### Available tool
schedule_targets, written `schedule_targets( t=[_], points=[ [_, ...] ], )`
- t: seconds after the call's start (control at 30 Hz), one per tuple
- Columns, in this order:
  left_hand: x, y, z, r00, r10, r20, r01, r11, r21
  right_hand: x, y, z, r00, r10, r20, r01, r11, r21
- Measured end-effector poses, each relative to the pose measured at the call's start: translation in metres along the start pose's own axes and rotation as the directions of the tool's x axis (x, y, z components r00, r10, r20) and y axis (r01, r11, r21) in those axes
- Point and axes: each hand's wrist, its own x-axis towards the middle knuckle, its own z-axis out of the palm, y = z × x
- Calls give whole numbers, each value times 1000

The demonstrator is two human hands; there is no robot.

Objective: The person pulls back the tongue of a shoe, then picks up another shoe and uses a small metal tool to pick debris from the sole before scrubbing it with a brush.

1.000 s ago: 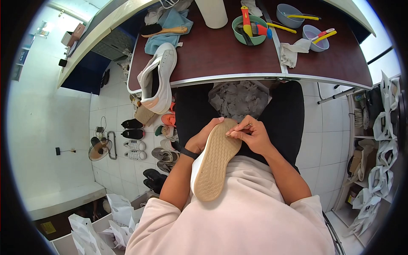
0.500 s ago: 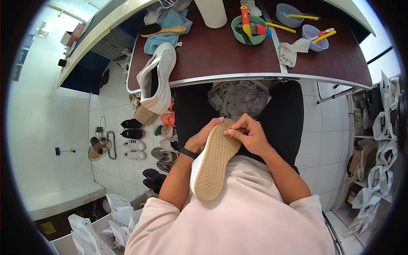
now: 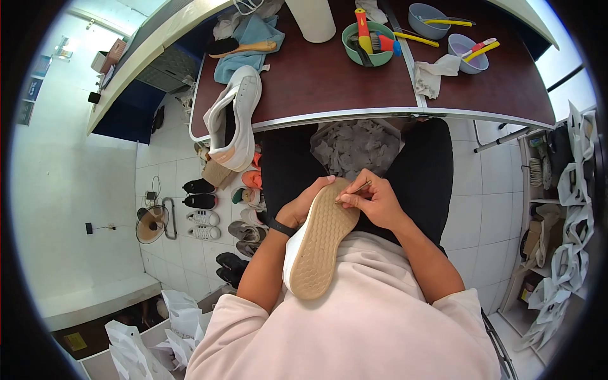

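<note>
A white shoe [image 3: 320,247] lies sole up over my lap, its tan patterned sole facing me and its toe end pointing away. My left hand [image 3: 305,201] is wrapped round the shoe's left side near the toe, with a black band on the wrist. On the right, my right hand [image 3: 372,197] pinches a thin metal tool [image 3: 363,187] against the sole near the toe; the tool's tip is too small to make out. Another white shoe [image 3: 235,120] rests at the table's front edge on the left.
The dark red table [image 3: 316,82] holds a green bowl [image 3: 382,57] with brushes, two smaller bowls, cloths and a wooden brush [image 3: 253,46]. Beneath its edge is a bag of grey crumpled material [image 3: 354,149]. Several shoes and a fan [image 3: 151,225] stand on the floor at left.
The view has shifted very slightly. My right hand's fingertips have moved a little over the sole; my left hand keeps its hold on the shoe.
</note>
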Motion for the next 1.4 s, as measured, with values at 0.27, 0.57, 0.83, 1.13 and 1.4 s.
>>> schedule_targets(
  t=[0.27,0.57,0.83,1.13,1.4],
  points=[
    [-4,3,6,999,4,-53,-4,1000,15,2,2,-2,996,-76,41,76,997,-20],
    [-1,0,5,997,59,-43,-59,998,12,-4,9,-2,992,-126,-27,125,992,-33],
    [-7,7,11,997,26,-67,-23,999,39,-3,0,1,995,-94,-18,92,991,-96],
    [-7,6,11,999,29,-32,-28,999,23,-4,2,7,980,-25,-196,2,993,-116],
    [-6,4,7,989,130,77,-124,989,-75,-38,6,10,965,-66,-253,58,998,-39]
  ],
)
